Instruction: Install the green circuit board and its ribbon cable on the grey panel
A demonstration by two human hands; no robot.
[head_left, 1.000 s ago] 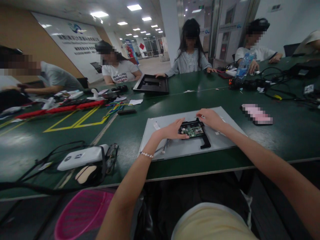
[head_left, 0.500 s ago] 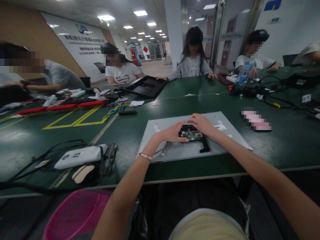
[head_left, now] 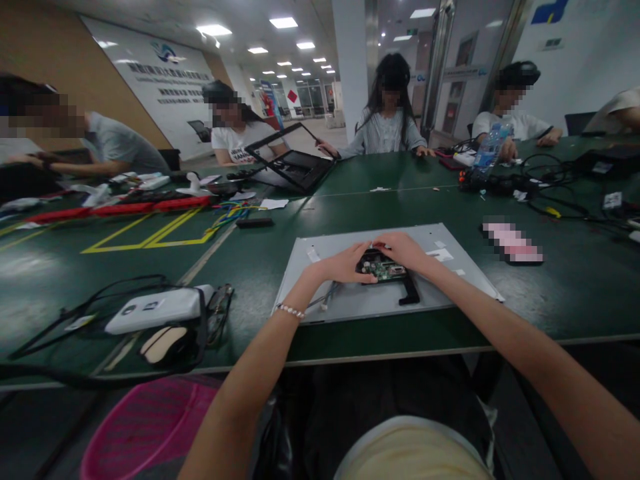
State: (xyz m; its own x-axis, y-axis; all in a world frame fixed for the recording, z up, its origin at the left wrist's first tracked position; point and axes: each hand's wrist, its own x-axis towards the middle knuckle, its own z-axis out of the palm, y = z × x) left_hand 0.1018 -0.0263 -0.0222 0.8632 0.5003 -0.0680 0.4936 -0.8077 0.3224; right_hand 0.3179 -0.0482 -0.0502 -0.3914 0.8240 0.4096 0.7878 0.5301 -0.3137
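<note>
A green circuit board [head_left: 384, 269] in a black frame lies on the back of a grey display panel [head_left: 450, 293], which rests flat on the table in front of me. My left hand [head_left: 347, 264] grips the board's left side, thumb along the near edge and fingers at the far edge. Curled over the far edge is my right hand [head_left: 397, 248], its fingertips partly hidden. A black L-shaped arm [head_left: 410, 292] sticks out at the board's near right. Thin cables [head_left: 326, 297] lie by my left wrist.
Left of the panel are a white device [head_left: 157, 310], a mouse [head_left: 164, 345] and black cables. A pink phone [head_left: 513, 240] lies to the right. Across the green table, a person holds a black frame [head_left: 300, 167]. Below the table edge stands a pink basket [head_left: 145, 427].
My right hand's fingers have shifted slightly at the board's far edge. Across the table, a black bezel has been raised at an angle from the housing under it by the person there.
</note>
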